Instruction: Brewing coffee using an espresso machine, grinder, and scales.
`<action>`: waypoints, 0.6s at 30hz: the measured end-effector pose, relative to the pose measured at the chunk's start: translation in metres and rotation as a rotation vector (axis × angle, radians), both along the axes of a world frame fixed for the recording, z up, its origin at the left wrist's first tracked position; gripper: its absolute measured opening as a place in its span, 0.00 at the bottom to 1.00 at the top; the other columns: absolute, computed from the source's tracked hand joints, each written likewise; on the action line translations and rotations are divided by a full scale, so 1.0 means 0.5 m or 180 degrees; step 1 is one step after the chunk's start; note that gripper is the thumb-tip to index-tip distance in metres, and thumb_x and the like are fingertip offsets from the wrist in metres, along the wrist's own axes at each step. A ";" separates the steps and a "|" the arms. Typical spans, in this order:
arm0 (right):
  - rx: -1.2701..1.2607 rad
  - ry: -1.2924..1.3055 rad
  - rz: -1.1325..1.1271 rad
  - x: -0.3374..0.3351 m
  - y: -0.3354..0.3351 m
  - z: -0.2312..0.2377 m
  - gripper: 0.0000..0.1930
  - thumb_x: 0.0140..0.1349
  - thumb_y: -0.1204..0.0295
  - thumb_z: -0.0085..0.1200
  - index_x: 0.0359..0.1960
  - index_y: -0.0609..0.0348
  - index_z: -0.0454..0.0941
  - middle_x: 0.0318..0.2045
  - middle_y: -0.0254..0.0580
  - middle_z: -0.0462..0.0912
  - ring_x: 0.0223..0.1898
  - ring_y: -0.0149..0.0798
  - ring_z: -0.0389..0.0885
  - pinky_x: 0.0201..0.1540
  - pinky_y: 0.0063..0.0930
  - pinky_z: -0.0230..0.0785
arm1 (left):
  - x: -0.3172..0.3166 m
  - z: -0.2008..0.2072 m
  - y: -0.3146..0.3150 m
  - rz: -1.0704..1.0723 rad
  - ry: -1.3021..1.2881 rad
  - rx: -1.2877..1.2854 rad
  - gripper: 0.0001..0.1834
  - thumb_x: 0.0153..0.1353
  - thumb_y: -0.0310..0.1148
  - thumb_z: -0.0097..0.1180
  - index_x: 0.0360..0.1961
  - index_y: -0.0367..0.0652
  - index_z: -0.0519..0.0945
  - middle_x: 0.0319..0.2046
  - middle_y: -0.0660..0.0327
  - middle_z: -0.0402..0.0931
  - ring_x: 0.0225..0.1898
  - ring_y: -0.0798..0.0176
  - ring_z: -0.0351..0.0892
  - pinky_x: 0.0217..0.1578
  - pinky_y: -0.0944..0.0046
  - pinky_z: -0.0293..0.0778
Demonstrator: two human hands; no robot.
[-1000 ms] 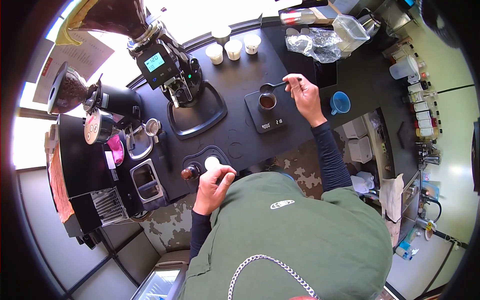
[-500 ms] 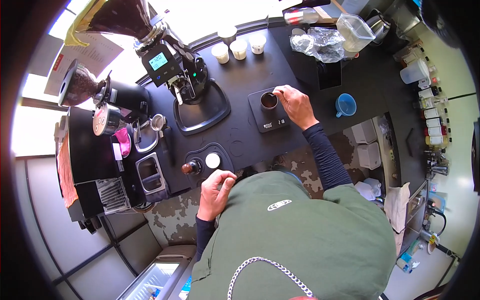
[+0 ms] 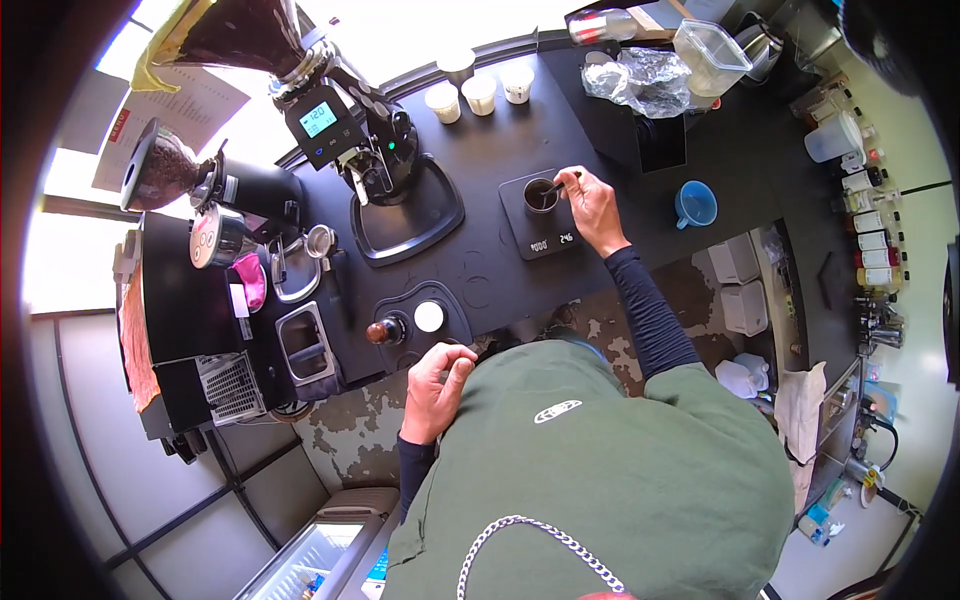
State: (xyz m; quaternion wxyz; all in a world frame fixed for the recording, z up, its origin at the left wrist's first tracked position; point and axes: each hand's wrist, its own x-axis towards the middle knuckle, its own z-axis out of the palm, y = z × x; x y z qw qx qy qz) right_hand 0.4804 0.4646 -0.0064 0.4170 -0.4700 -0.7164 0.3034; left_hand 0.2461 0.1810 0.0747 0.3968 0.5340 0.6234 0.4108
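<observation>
My right hand (image 3: 598,212) is closed in a pinch on a thin dark spoon-like utensil (image 3: 557,187), which reaches into a small dark round cup (image 3: 540,206). The bowl end of the utensil is hard to make out. Beneath the cup lies a flat black scale (image 3: 520,225) with a lit display. My left hand (image 3: 436,393) hovers in front of my chest, its fingers curled in and the thumb beside them; nothing shows in it. Closest to it are a tamper (image 3: 384,331) with a brown handle and a round white-topped piece (image 3: 429,316), both on a black mat (image 3: 450,330).
At the left stand a coffee grinder with a lit screen (image 3: 318,120), a black tray (image 3: 408,255), a second grinder (image 3: 160,170) and a portafilter (image 3: 321,241). Paper cups (image 3: 480,95) line the window side. To the right are a blue cup (image 3: 696,204) and a clear tub (image 3: 708,60).
My right hand has shifted slightly with the utensil over the cup, and the dark handle shows more plainly. The scale's display reads differently. My left hand stays nearly still.
</observation>
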 end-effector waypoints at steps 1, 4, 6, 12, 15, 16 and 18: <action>-0.0009 0.0003 -0.0003 0.000 -0.001 -0.002 0.19 0.78 0.55 0.49 0.38 0.59 0.82 0.25 0.43 0.83 0.27 0.42 0.84 0.32 0.35 0.73 | 0.000 0.000 -0.001 0.0020 -0.0037 0.0005 0.17 0.73 0.42 0.59 0.40 0.35 0.83 0.32 0.59 0.79 0.32 0.66 0.80 0.37 0.66 0.75; -0.0052 0.0112 -0.0421 0.009 0.008 -0.007 0.19 0.78 0.56 0.48 0.37 0.58 0.81 0.21 0.38 0.80 0.22 0.35 0.80 0.29 0.33 0.70 | -0.003 -0.001 0.000 0.0002 -0.0032 -0.0053 0.17 0.73 0.42 0.59 0.40 0.35 0.83 0.32 0.59 0.80 0.33 0.66 0.81 0.37 0.67 0.75; -0.0061 0.0146 -0.0457 0.012 0.011 -0.008 0.20 0.78 0.55 0.48 0.37 0.58 0.81 0.20 0.38 0.79 0.22 0.34 0.79 0.28 0.33 0.70 | -0.004 0.001 0.004 -0.0016 -0.0021 -0.0048 0.17 0.73 0.42 0.59 0.40 0.35 0.83 0.32 0.59 0.80 0.33 0.66 0.81 0.37 0.67 0.75; -0.0123 0.0264 -0.0577 0.017 0.018 -0.002 0.21 0.78 0.53 0.48 0.37 0.58 0.82 0.20 0.32 0.79 0.23 0.26 0.77 0.28 0.26 0.69 | -0.008 -0.005 0.013 -0.0063 -0.0073 -0.0010 0.17 0.73 0.42 0.59 0.40 0.35 0.83 0.31 0.59 0.80 0.32 0.66 0.80 0.36 0.67 0.75; -0.0121 0.0280 -0.0605 0.020 0.020 -0.003 0.21 0.78 0.53 0.48 0.37 0.58 0.82 0.20 0.32 0.79 0.23 0.25 0.77 0.29 0.26 0.69 | -0.010 -0.002 0.018 -0.0085 -0.0080 -0.0033 0.17 0.73 0.42 0.59 0.40 0.36 0.83 0.30 0.59 0.80 0.32 0.66 0.80 0.36 0.66 0.74; -0.0111 0.0283 -0.0611 0.021 0.020 -0.004 0.21 0.78 0.52 0.48 0.37 0.57 0.82 0.20 0.31 0.79 0.24 0.25 0.77 0.29 0.26 0.69 | -0.010 0.000 0.020 -0.0090 -0.0081 -0.0062 0.17 0.73 0.42 0.59 0.40 0.36 0.83 0.30 0.59 0.80 0.32 0.66 0.80 0.36 0.66 0.74; -0.0128 0.0294 -0.0646 0.021 0.018 0.000 0.21 0.78 0.52 0.48 0.37 0.57 0.82 0.20 0.31 0.79 0.24 0.25 0.77 0.29 0.26 0.69 | -0.012 -0.003 0.022 -0.0102 -0.0092 -0.0065 0.17 0.73 0.42 0.59 0.40 0.36 0.83 0.30 0.59 0.79 0.32 0.66 0.80 0.36 0.66 0.74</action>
